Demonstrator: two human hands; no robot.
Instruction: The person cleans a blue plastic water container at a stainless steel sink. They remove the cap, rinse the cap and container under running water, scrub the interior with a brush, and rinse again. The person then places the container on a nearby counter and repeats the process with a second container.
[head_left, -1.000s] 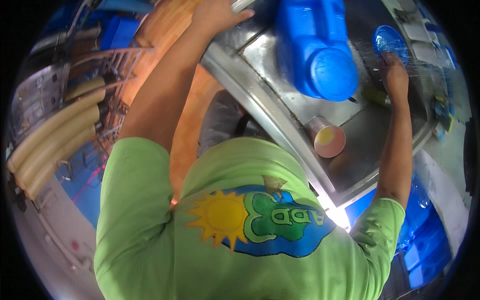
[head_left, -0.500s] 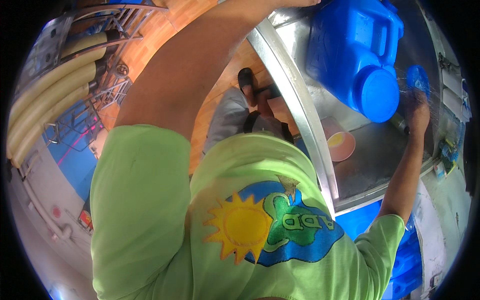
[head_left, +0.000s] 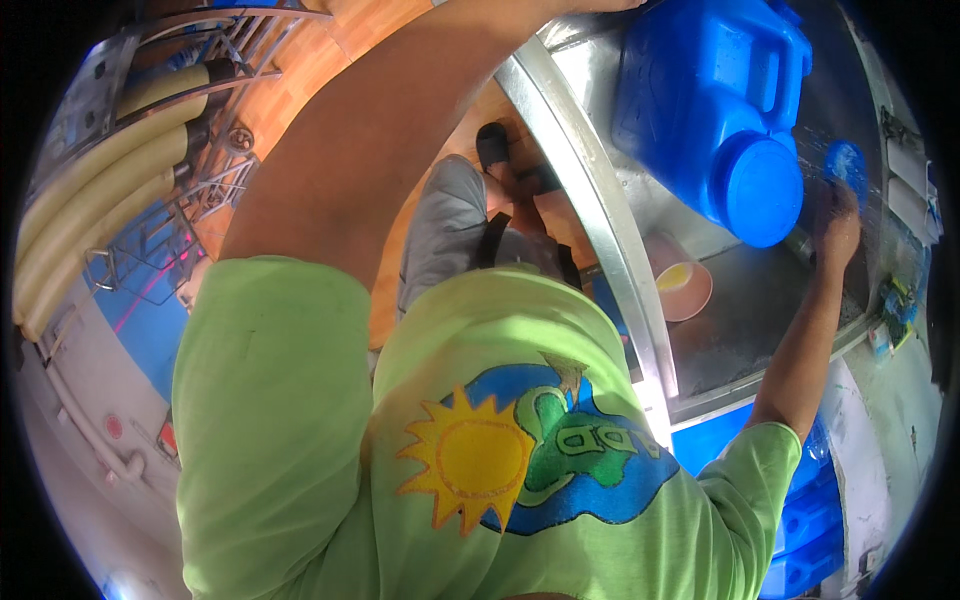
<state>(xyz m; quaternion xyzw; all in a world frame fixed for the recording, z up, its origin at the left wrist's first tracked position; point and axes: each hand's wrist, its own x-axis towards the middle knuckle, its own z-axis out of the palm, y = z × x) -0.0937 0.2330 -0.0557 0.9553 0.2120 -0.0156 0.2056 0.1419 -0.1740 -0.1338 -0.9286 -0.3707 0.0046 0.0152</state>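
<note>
A large blue water jug (head_left: 670, 110) with a handle and a big round cap lies tilted in a metal sink (head_left: 735, 350). My right hand (head_left: 842, 222) is beyond its capped end, closed on a blurred blue rounded thing (head_left: 846, 165) whose kind I cannot make out. Droplets or streaks of water show around that hand. My left arm reaches over to the top edge of the view, where only a sliver of my left hand (head_left: 605, 4) shows, near the far end of the jug; its fingers are hidden.
A pinkish tub (head_left: 690, 300) with something yellow inside sits in the sink near its rim. Blue containers (head_left: 805, 540) stand below the sink on the right. Metal-framed stools (head_left: 150, 245) and cream padded rolls (head_left: 110, 200) are at the left.
My right hand and the blue rounded thing have shifted slightly right and down. The jug has moved a little to the right. My torso has leaned slightly left.
</note>
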